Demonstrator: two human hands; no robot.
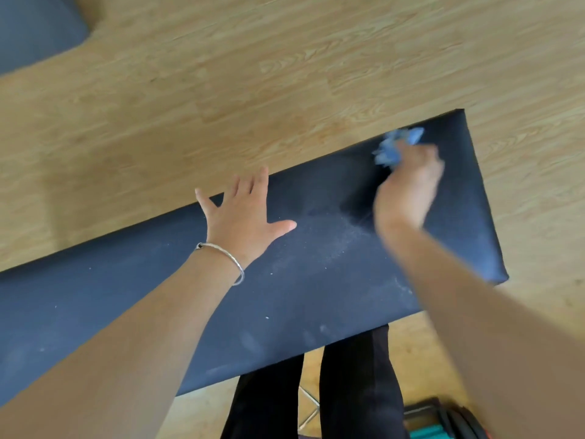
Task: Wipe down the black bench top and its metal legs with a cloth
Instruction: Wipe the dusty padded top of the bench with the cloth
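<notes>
The left forearm point(126, 337) enters from the lower left corner and crosses the black bench point(95, 312) on a diagonal. A thin metal bracelet point(228, 258) sits at its wrist.

The left hand point(243, 213) lies palm-down on the bench top, fingers straight and spread wide, thumb pointing right. Its fingertips reach the far edge of the bench. It holds nothing.

The bench runs from the left edge of the view up to the right and ends in a squared corner. Pale dust point(335, 245) and white specks lie on the top between the two hands and nearer the front edge.

The right hand point(408, 185) is at the far right end of the bench, well apart from the left hand, and is blurred. Its fingers are curled round a bunched blue cloth point(395, 147). The cloth sticks out beyond the fingers and sits on the bench top close to the far edge.

The right forearm point(493, 327) enters from the lower right corner.

Below the front edge of the bench, dark trousers point(354, 384) stand on the wood-grain floor point(285, 74). A teal and red object point(443, 419), partly cut off, lies at the lower right. A second dark pad point(34, 30) shows at the upper left.
</notes>
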